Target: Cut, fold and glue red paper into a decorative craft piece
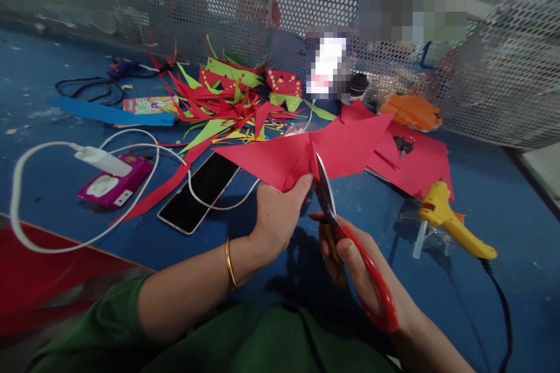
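The red paper (345,145) is folded and hangs just above the blue table (481,186), its lower edge pinched by the left hand (277,215) — thumb on top, fingers underneath. Just right of that pinch, the scissors (345,233) bite into the same edge, blades nearly closed and pointing up and away; the right hand (354,262) is closed through the red handles. The two hands sit near each other, almost touching.

Left of the pinch lie a phone (199,192) and a white cable (56,245), both near the paper's left point. Right of the scissors, a yellow glue gun (450,221) rests near the paper's far edge, with a strip of bare table between. Beyond the grip, a heap of red and green scraps (223,99) crowds the table up to the mesh wall (175,0). Nearer the body, below the hands, the table is bare.
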### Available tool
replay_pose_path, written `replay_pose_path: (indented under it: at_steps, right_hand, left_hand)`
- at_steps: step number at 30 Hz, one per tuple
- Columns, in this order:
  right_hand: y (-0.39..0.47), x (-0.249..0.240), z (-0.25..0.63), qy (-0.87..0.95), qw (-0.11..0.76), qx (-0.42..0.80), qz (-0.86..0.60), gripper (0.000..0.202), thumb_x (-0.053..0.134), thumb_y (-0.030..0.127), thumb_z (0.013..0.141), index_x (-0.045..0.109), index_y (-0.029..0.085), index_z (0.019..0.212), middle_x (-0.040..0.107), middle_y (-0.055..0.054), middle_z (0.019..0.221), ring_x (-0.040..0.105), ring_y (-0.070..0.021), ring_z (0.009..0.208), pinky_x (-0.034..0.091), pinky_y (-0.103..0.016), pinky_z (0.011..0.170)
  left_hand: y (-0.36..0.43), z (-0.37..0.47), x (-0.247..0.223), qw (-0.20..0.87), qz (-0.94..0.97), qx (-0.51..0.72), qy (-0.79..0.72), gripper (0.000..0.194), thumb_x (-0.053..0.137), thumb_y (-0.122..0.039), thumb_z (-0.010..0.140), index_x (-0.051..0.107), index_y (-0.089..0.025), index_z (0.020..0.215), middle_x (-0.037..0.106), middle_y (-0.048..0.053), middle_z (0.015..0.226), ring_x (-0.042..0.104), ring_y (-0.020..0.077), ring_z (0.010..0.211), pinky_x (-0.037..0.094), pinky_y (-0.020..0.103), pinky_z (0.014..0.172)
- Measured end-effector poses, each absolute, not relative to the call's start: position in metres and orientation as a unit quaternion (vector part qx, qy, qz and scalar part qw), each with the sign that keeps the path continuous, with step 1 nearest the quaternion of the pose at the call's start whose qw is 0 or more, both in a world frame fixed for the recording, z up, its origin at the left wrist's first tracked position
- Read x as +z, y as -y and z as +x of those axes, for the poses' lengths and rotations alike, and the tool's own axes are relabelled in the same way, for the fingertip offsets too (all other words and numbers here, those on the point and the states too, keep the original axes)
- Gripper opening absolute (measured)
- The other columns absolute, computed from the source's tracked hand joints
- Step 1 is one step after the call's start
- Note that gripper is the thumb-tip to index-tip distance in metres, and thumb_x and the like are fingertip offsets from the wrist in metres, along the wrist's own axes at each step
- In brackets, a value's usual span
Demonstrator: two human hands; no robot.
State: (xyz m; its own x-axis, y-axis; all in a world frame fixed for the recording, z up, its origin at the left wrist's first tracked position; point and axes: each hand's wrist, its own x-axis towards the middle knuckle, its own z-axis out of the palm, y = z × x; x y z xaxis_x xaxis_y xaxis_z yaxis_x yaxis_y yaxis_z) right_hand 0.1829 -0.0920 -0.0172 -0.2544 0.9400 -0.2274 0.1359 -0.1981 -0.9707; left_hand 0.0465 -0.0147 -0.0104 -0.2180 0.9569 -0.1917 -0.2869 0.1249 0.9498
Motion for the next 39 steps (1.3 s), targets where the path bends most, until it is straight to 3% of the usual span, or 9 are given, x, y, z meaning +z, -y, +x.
replay_pose_path:
  at_steps: [8, 13, 26, 39]
  right_hand:
    - [0.092, -0.018, 0.183, 0.529, 0.345, 0.585, -0.509, 0.069, 0.045, 0.071, 0.094, 0.051, 0.015, 0.134, 0.051, 0.002, 0.071, 0.042, -0.0105, 0.052, 0.037, -0.025, 0.046]
    - [0.092, -0.02, 0.185, 0.53, 0.345, 0.589, -0.504, 0.066, 0.042, 0.068, 0.097, 0.049, 0.016, 0.136, 0.052, 0.002, 0.07, 0.044, -0.0109, 0.052, 0.036, -0.025, 0.047]
    - [0.091, -0.012, 0.183, 0.541, 0.352, 0.602, -0.47, 0.083, 0.042, 0.087, 0.083, 0.051, 0.02, 0.132, 0.05, 0.001, 0.076, 0.042, -0.012, 0.058, 0.038, -0.027, 0.05]
    - [0.092, -0.015, 0.184, 0.561, 0.341, 0.583, -0.479, 0.083, 0.039, 0.088, 0.082, 0.053, 0.021, 0.129, 0.049, 0.002, 0.077, 0.04, -0.0125, 0.058, 0.037, -0.028, 0.052]
  left_hand:
    - [0.015, 0.045, -0.008, 0.564, 0.313, 0.574, -0.503, 0.01, 0.077, -0.028, 0.074, 0.076, -0.019, 0.077, 0.076, 0.004, 0.075, 0.071, 0.0169, 0.069, 0.054, 0.025, 0.054]
    - [0.015, 0.043, -0.005, 0.581, 0.312, 0.56, -0.502, 0.011, 0.078, -0.028, 0.072, 0.074, -0.018, 0.07, 0.074, 0.004, 0.071, 0.07, 0.0159, 0.066, 0.053, 0.024, 0.055]
    - [0.015, 0.044, 0.001, 0.571, 0.313, 0.566, -0.505, 0.007, 0.074, -0.024, 0.071, 0.071, -0.019, 0.065, 0.07, 0.001, 0.065, 0.066, 0.0145, 0.063, 0.052, 0.026, 0.06]
    - [0.015, 0.044, -0.007, 0.574, 0.303, 0.574, -0.499, 0.012, 0.076, -0.025, 0.07, 0.071, -0.018, 0.063, 0.068, 0.001, 0.062, 0.063, 0.0142, 0.061, 0.052, 0.028, 0.061]
